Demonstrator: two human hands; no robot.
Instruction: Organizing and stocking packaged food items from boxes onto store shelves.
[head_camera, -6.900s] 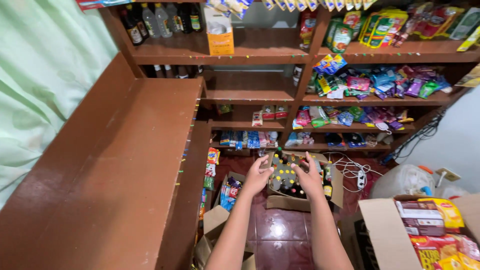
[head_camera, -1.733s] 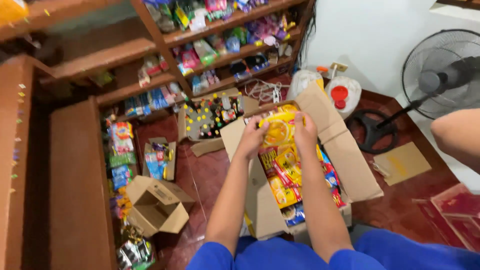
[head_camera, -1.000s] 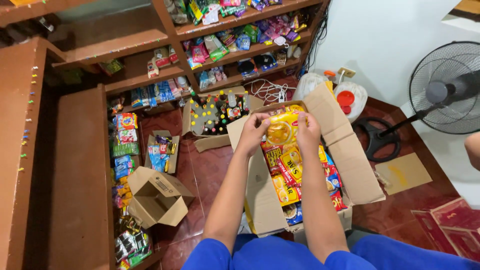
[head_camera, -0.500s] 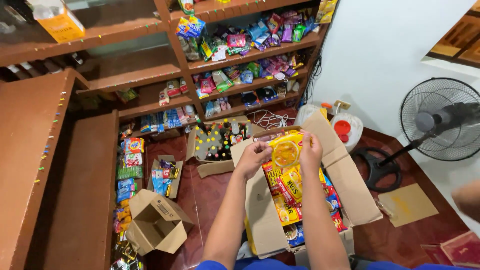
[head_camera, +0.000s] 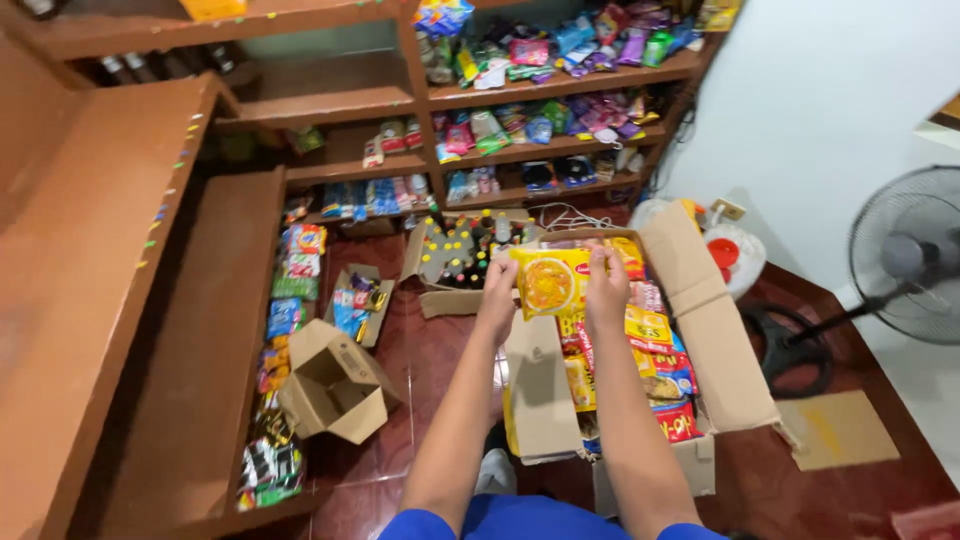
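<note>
Down at the bottom centre of the frame, blue shorts and two bare forearms reach up toward the middle. Left hand and right hand are both closed on a yellow noodle packet, left hand gripping its left edge, right hand pinching its upper right edge, packet held flat facing the camera just above centre. Packet sits over an open cardboard box right of centre, flaps spread out, packed with more yellow and red snack packs. A flat piece of cardboard lies on the red tile floor at lower right. Left of the arms, a smaller empty box is tipped on its side with the opening up. Beside it along the left, loose packets line the edge of a wooden counter that fills the left side of the frame. Beyond the hands, another small box with packs and an open box of bottles with coloured caps sit on the floor. Right edge of the frame, a standing fan with a dark round base, near a white wall. A white bag with a red thing sits by the wall behind the big box. Far back, top of the frame, wooden shelves hold rows of colourful sachets and snack packs.
</note>
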